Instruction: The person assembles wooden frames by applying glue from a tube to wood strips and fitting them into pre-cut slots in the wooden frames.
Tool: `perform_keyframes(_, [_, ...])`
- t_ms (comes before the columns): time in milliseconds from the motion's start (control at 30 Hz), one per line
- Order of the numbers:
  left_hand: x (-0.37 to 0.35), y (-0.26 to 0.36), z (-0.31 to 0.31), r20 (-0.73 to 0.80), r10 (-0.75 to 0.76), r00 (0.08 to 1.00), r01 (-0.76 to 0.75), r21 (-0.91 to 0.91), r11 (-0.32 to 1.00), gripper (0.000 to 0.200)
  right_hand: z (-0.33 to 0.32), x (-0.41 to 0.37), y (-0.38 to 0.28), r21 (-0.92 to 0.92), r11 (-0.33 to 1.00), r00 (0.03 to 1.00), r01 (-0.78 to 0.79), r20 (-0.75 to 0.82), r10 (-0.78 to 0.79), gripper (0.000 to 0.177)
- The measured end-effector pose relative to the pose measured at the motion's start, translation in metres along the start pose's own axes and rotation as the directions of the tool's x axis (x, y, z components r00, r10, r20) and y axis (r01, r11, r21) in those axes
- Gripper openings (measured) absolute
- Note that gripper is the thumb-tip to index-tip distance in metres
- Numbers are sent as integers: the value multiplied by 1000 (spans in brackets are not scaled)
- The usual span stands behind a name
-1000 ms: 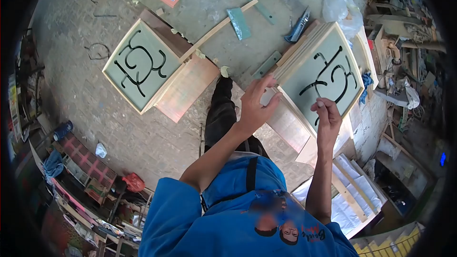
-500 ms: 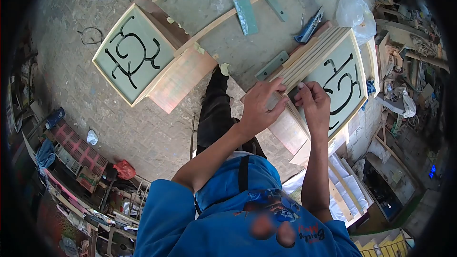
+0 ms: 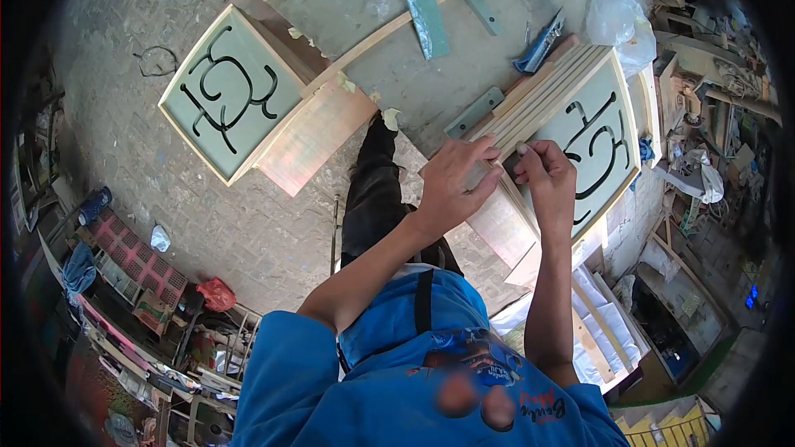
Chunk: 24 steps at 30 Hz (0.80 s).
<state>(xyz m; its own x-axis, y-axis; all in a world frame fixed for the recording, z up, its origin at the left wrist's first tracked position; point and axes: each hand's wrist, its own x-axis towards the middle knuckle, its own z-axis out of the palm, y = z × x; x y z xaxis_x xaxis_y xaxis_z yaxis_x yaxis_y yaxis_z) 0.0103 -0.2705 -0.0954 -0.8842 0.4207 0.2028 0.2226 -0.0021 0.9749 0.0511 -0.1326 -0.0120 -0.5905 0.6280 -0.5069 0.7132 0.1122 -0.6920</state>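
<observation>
A stack of wood-framed panels (image 3: 541, 108) stands on the right, its front face pale green with black curved lines. My left hand (image 3: 451, 186) is at the near corner of this stack, its thumb and fingers around the wooden edge. Close beside it, my right hand (image 3: 548, 182) is closed in a pinch over the front panel (image 3: 600, 145). What lies between its fingertips is too small or hidden to make out. A matching framed panel (image 3: 232, 91) with black lines faces up on the left, away from both hands.
A long wooden strip (image 3: 364, 48) runs from the left panel to a green packet (image 3: 426, 26). A blue-handled tool (image 3: 538, 45) and a clear plastic bag (image 3: 617, 25) are beyond the stack. Wood pieces and clutter line the right side; a red bag (image 3: 217, 294) is at lower left.
Both hands stay at the corner of the stack. My right hand's fingers shift very slightly; nothing else visibly moves.
</observation>
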Motion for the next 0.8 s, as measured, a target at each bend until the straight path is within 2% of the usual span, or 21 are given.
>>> perform_keyframes(200, [-1, -1, 0, 0, -1, 1000, 1, -2, 1000, 56, 2, 0, -4, -19, 1000, 1000, 18, -5, -18, 21])
perform_keyframes(267, [-1, -3, 0, 7, -8, 1000, 8, -6, 1000, 55, 3, 0, -6, -85, 996, 1000, 11, -13, -13, 22])
perform_keyframes(367, [-1, -3, 0, 22, 5, 1000, -4, -20, 1000, 61, 1, 2, -5, -96, 995, 1000, -12, -3, 11, 22])
perform_keyframes(533, [-6, -2, 4, -18, -101, 995, 99, -81, 992, 71, 0, 3, -3, -88, 996, 1000, 7, 4, -7, 23])
perform_keyframes(800, [-5, -4, 4, -20, -55, 998, 53, -68, 996, 71, -1, 3, -1, -63, 998, 1000, 5, 19, -4, 24])
